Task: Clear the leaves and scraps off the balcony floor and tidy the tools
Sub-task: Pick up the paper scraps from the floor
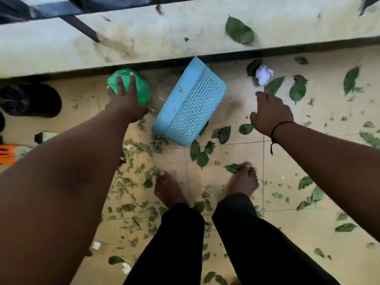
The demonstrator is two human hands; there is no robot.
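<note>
While the left hand (125,99) grips a green bundle (141,87), the right hand (270,115) (fingers loosely curled) hovers empty.

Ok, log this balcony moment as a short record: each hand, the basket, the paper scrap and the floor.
left hand: left hand grips a green plastic bag at the foot of the ledge
right hand: right hand fingers loosely curled, holds nothing, hovers near the crumpled paper
basket: blue plastic basket tipped on its side on the floor between the hands
floor: tiled floor strewn with green leaves and small scraps
ledge: concrete ledge carries one large leaf
</note>
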